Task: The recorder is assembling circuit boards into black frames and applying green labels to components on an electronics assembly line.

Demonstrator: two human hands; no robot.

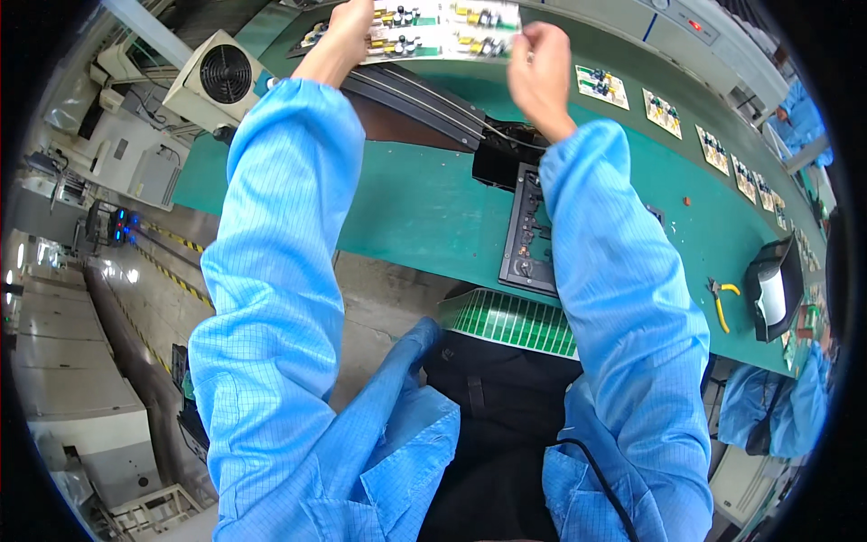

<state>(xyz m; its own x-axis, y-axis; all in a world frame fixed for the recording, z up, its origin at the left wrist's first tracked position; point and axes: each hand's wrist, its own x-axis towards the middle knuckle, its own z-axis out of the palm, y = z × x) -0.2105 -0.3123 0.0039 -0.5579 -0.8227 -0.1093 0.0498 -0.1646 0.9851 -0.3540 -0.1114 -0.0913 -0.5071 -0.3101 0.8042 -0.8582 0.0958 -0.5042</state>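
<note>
A populated circuit board panel [438, 43], carrying yellow, black and green parts, is held up at the top of the head view. My left hand [345, 43] is closed on its left end. At the right end, my right hand [542, 77] has its fingers curled in on the panel's edge, which is slightly blurred there. Below the panel runs a dark rail-like fixture [415, 104] with a thin rod along it. A black frame fixture [522, 237] with small fittings lies on the green bench, partly hidden by my right forearm.
Several circuit boards [664, 113] lie in a row along the far right of the green bench [406, 208]. Yellow-handled pliers [722, 303] rest beside a black bin [777, 289]. A fan unit [224, 74] stands at the left. A green gridded sheet [510, 321] lies over my lap.
</note>
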